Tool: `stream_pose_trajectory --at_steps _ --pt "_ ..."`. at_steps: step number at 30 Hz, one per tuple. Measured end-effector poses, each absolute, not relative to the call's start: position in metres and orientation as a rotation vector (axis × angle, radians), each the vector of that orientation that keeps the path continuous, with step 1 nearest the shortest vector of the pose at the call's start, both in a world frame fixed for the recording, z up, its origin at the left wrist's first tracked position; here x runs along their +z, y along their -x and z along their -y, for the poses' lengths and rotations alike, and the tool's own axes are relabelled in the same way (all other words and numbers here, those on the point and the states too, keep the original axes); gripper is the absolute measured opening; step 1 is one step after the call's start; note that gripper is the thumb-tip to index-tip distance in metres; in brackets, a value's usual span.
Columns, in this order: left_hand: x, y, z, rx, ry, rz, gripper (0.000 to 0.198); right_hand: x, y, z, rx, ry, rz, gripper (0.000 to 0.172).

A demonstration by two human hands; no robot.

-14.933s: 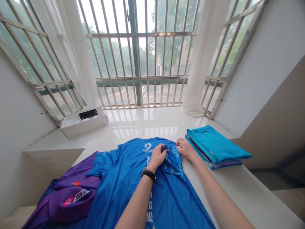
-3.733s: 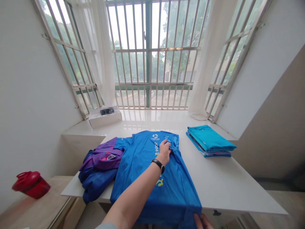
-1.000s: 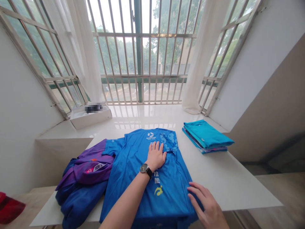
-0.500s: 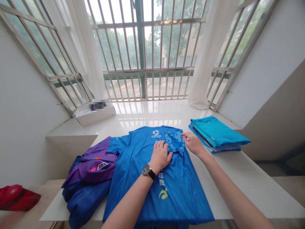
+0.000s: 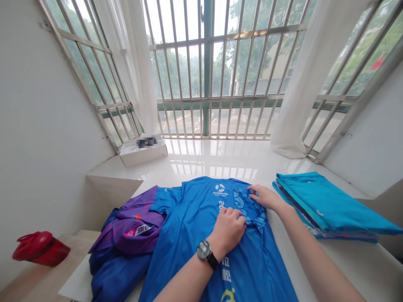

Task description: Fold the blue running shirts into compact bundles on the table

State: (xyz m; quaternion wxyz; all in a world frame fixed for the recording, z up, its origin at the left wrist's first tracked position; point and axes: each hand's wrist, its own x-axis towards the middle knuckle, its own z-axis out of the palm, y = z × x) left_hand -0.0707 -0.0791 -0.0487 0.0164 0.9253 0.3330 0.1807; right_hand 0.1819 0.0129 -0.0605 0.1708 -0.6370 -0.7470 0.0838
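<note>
1. A white surface (image 5: pixel 362 268) stands before a barred window (image 5: pixel 206 100); daylight makes bar-shaped reflections on the sill.
2. On it lies the blue shirt (image 5: pixel 185 239), front up. Its patterned part (image 5: pixel 241 199), which seems to be one sleeve, lies inward over the chest.
3. The left hand (image 5: pixel 228 228), with a watch, rests on the chest with bent fingers, probably for steadying the cloth. Whether it grips, I cannot tell.
4. The right hand (image 5: pixel 262 197) touches the patterned part near the shoulder, perhaps to make it flat. Whether it pinches, I cannot tell either.
5. At left, the purple garment (image 5: pixel 135 228) touches the other sleeve, so little room is there.
6. At right, a strip of surface separates the shirt from the folded pile (image 5: pixel 333 205), giving the right arm some space.
7. The shirt's lower edge passes out of view.
8. Farther, a white box (image 5: pixel 145 156) sits in the sill corner.
</note>
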Motion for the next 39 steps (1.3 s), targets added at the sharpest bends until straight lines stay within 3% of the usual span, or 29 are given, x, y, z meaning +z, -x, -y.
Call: stream_pose_trajectory --at_steps 9,19,33,39 --pt "-0.046 0.070 0.078 0.474 -2.915 -1.012 0.020 -0.060 -0.175 -0.005 0.197 1.831 2.100 0.013" --pt "-0.043 0.074 0.080 0.714 -2.687 -0.916 0.023 -0.053 -0.168 -0.006 0.224 1.687 2.051 0.014" --pt "-0.021 0.090 0.081 0.423 -2.752 -1.132 0.025 -0.072 -0.171 -0.007 0.097 1.585 1.922 0.021" --pt "0.001 0.077 0.032 0.286 -2.649 -1.347 0.024 -0.085 -0.179 -0.009 0.051 1.598 1.749 0.027"
